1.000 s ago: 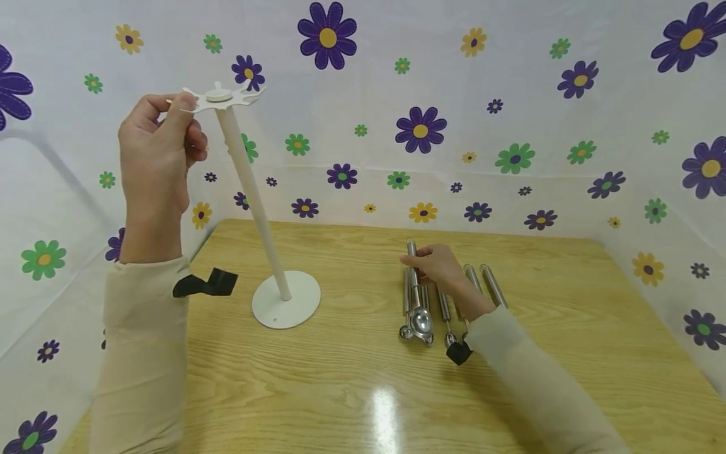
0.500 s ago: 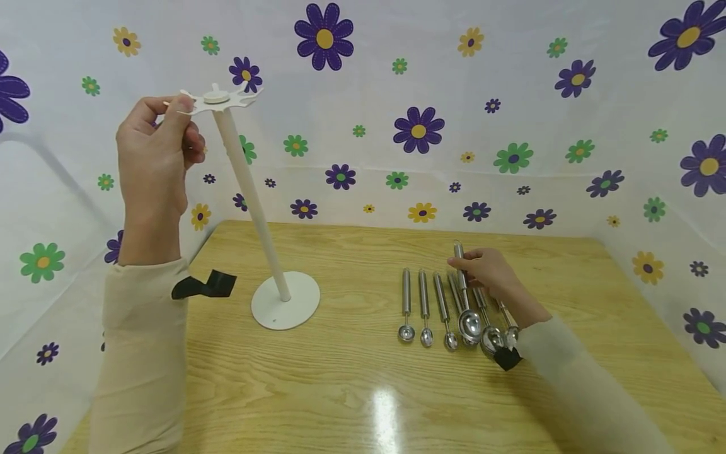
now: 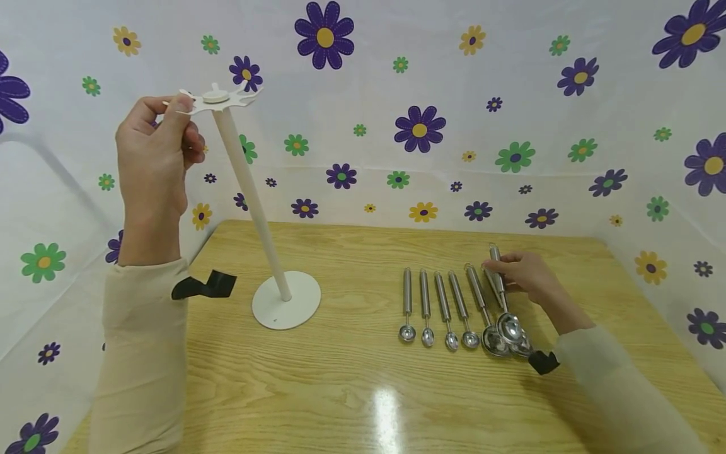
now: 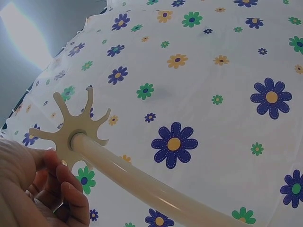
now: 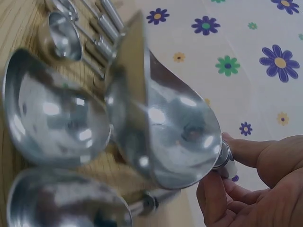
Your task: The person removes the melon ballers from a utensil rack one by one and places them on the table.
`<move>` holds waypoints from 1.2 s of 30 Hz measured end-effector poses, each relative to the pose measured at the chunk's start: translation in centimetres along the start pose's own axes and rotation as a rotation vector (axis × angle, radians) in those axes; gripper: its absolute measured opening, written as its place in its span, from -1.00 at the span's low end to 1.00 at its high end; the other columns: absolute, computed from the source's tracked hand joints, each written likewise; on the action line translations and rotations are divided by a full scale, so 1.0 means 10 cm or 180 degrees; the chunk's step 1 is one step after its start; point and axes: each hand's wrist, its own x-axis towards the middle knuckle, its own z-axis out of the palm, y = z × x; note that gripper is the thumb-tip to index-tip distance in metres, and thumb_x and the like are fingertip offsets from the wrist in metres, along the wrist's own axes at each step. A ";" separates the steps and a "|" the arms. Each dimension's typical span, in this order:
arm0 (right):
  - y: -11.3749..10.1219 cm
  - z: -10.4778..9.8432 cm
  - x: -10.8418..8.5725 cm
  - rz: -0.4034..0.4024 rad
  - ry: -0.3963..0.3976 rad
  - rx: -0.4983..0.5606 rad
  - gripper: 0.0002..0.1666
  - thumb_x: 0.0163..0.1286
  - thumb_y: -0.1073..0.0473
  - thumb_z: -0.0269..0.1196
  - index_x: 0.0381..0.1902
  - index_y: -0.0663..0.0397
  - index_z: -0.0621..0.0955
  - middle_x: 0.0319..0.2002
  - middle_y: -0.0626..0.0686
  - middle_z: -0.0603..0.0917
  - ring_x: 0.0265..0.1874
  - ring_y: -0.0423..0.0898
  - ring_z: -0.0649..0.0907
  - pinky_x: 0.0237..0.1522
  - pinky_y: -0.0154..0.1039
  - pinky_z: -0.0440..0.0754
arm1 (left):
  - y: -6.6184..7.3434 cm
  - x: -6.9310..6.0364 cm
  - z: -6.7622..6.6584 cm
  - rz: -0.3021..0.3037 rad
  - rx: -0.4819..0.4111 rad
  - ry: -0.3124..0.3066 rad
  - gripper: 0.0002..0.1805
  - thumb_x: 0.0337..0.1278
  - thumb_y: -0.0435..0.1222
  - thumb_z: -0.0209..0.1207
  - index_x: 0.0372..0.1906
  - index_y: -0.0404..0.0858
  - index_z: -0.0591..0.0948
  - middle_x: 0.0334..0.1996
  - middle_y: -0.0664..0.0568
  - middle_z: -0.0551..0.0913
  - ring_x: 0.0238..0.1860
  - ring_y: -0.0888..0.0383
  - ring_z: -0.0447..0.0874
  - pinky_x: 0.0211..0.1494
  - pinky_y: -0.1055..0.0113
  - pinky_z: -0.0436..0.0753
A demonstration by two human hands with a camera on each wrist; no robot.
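Observation:
My left hand (image 3: 155, 151) pinches one prong of the white hook top (image 3: 218, 101) on a tall stand (image 3: 249, 189) with a round base (image 3: 295, 309). In the left wrist view its thumb and fingers meet at the rim of that pronged top (image 4: 71, 127). On the right side, my right hand (image 3: 527, 274) holds a shiny metal scoop (image 3: 509, 328) by its handle, over another large scoop (image 3: 524, 347) that it partly hides. The right wrist view shows the held scoop's bowl (image 5: 182, 132) close up, with two other large bowls below and left of it.
A row of metal scoops lies on the wooden table (image 3: 340, 378), handles pointing away. The small ones include a leftmost scoop (image 3: 407, 309); a larger scoop (image 3: 493, 340) lies beside the held one. Flower-patterned cloth (image 3: 363, 94) walls the back and sides.
My right hand has carried the scoop rightward over the row, from its left end to its right end, uncovering the small scoops. My left hand stays on the stand's top.

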 end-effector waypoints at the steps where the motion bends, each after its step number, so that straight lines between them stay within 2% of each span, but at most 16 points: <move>1: 0.02 -0.03 0.00 0.0006 -0.0002 -0.0009 -0.11 0.52 -0.12 0.28 0.41 0.54 0.31 0.12 0.28 0.57 -0.06 0.01 0.66 0.00 -0.15 0.74 | 0.00 0.00 0.00 0.0000 -0.0001 0.0001 -0.67 0.26 -0.16 0.41 -0.01 -0.24 0.64 -0.46 -0.04 0.57 -0.52 0.14 0.49 -0.41 0.49 0.62; 6: 0.15 -0.17 -0.02 0.0041 -0.0008 -0.0106 -0.12 0.52 -0.15 0.27 0.39 0.53 0.35 0.02 0.17 0.59 -0.10 -0.02 0.64 -0.02 -0.16 0.74 | 0.02 -0.01 0.00 -0.0013 0.0019 0.0005 -0.68 0.27 -0.16 0.40 -0.02 -0.24 0.63 -0.46 -0.04 0.58 -0.51 0.14 0.49 -0.41 0.49 0.61; 17: 0.34 -0.38 -0.03 0.0086 -0.0014 -0.0272 -0.07 0.54 -0.21 0.23 0.42 0.53 0.32 0.09 0.22 0.56 -0.06 0.00 0.60 -0.02 -0.16 0.73 | 0.00 0.00 0.00 0.0048 0.0039 -0.0028 -0.68 0.27 -0.16 0.40 -0.02 -0.25 0.63 -0.46 -0.05 0.57 -0.52 0.14 0.49 -0.42 0.49 0.61; 22: 0.40 -0.38 0.00 0.0128 -0.0013 -0.0154 -0.07 0.53 -0.16 0.25 0.43 0.55 0.30 0.03 0.17 0.58 -0.13 -0.07 0.60 -0.10 -0.24 0.73 | 0.00 -0.01 0.01 0.0041 0.0034 -0.0018 -0.69 0.28 -0.16 0.40 -0.02 -0.25 0.63 -0.47 -0.05 0.57 -0.52 0.14 0.49 -0.42 0.49 0.61; 29: 0.47 -0.33 0.03 0.0215 -0.0003 -0.0011 -0.13 0.53 -0.06 0.28 0.41 0.57 0.31 -0.16 -0.02 0.66 -0.31 -0.21 0.63 -0.23 -0.30 0.72 | 0.00 0.00 0.02 -0.0003 0.0053 -0.0004 -0.69 0.29 -0.16 0.39 -0.02 -0.24 0.63 -0.47 -0.04 0.57 -0.52 0.14 0.49 -0.41 0.49 0.61; 36: 0.53 -0.28 0.09 0.0188 0.0008 -0.0098 -0.15 0.51 -0.05 0.31 0.39 0.57 0.35 -0.09 0.11 0.70 -0.31 -0.21 0.63 -0.24 -0.30 0.72 | 0.00 0.00 0.00 -0.0019 0.0072 0.0020 -0.68 0.28 -0.15 0.40 -0.01 -0.23 0.64 -0.46 -0.04 0.58 -0.51 0.14 0.50 -0.39 0.49 0.62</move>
